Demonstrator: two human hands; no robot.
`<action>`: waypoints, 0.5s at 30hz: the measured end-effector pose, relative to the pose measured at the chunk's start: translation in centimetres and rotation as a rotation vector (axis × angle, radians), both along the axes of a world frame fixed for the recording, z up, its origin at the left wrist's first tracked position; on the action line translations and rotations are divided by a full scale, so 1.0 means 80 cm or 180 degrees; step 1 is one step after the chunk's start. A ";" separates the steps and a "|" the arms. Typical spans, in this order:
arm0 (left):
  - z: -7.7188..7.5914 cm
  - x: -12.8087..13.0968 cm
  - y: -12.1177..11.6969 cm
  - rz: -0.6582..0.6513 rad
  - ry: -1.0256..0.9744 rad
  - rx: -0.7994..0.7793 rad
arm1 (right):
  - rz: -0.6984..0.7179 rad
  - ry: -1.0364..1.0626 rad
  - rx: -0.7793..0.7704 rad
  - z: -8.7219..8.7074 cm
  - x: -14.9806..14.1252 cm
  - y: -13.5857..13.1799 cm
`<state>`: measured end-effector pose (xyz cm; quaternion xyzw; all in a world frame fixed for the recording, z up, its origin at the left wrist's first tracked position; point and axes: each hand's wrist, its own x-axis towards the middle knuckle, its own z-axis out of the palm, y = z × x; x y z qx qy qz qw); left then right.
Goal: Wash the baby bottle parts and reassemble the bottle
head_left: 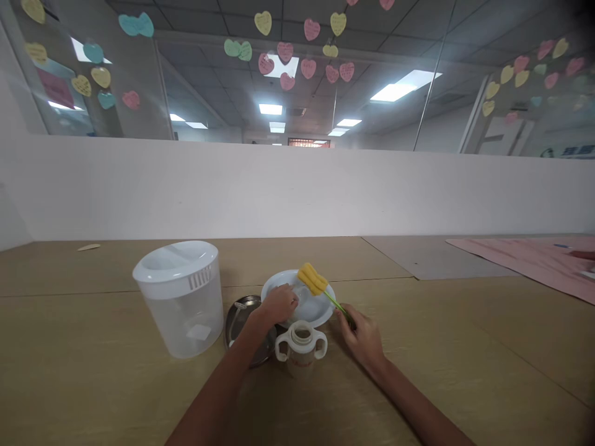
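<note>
My right hand (363, 337) is closed around the green handle of a bottle brush with a yellow sponge head (312, 279). The sponge head hangs over the far right side of a white bowl (320, 316). Over the bowl's left part is my left hand (279, 303), its fingers curled closed; what they hold, if anything, I cannot make out. A baby bottle (302, 350) with two white side handles stands upright and open-topped in front of the bowl. Left of it, partly covered by my left forearm, lies a round metal dish (238, 322) with a pale tube-like piece in it.
A tall translucent bucket (181, 310) with a white rim stands left of the dish. Against the wall at far left lies a small flat piece (88, 247). A pink cloth (534, 257) covers the table at right, with part of another person's hand (583, 254) there.
</note>
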<state>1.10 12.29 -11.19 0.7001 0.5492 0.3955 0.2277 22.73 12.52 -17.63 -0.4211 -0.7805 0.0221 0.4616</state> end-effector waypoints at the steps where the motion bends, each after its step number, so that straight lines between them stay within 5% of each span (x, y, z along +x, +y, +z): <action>1: -0.004 0.002 0.002 -0.0008 0.0137 0.0012 | -0.0005 -0.0005 0.0005 0.000 0.000 0.000; 5: 0.001 0.001 0.004 0.0101 0.0620 0.0119 | -0.0056 0.0010 0.0001 0.000 -0.001 -0.001; 15: 0.064 -0.004 -0.031 0.0390 0.1415 0.0507 | 0.0056 0.0145 0.0010 0.001 0.000 0.001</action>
